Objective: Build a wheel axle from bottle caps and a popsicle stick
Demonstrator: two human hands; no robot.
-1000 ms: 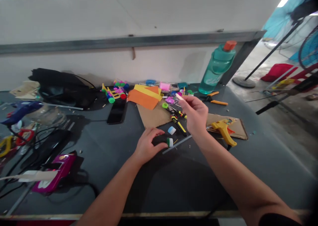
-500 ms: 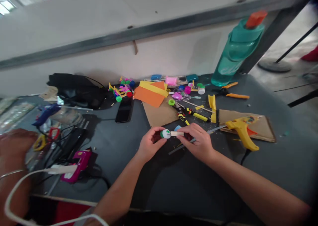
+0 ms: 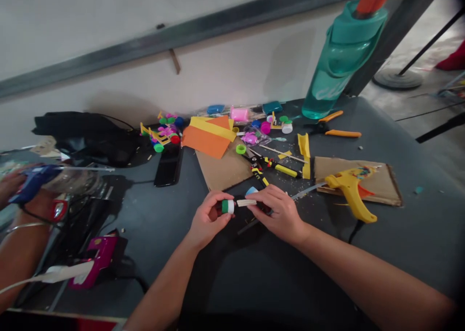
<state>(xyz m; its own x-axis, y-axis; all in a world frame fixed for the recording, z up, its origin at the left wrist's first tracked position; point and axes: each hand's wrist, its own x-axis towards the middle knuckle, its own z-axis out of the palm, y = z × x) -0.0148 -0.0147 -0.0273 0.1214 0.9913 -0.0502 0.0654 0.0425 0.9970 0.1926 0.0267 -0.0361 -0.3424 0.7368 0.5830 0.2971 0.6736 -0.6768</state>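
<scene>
Blue glue gun [image 3: 34, 181]: at a co-worker's hand [image 3: 9, 183], above the dark cords; an arm swung that way could knock it.
Magenta box [image 3: 100, 259]: white plug and cable in it; a tug on the cable could drag it.
Phone [image 3: 167, 166]: flat on the table [image 3: 156, 239], well apart from the hands.
Left hand [image 3: 207, 222]: narrow grip, thumb and fingers on the cap.
Cap [image 3: 228, 206]: green and white, held above the table; its round side could roll in the fingers if pinched unevenly.
Sticks [image 3: 247, 202]: pale, short, near the cap's white end; a slack pinch could let them tilt or fan apart.
Right hand [image 3: 283, 214]: narrow grip, fingertips holding the sticks; pushing too hard could make them slip.
Pliers [image 3: 285, 168]: yellow and black, beyond the right hand; knuckles could bump them if it reaches forward.
Yellow glue gun [image 3: 347, 190]: on cardboard [image 3: 388, 190]; a forearm catching its cord could pull it over. Whether it is hot, I cannot tell.
</scene>
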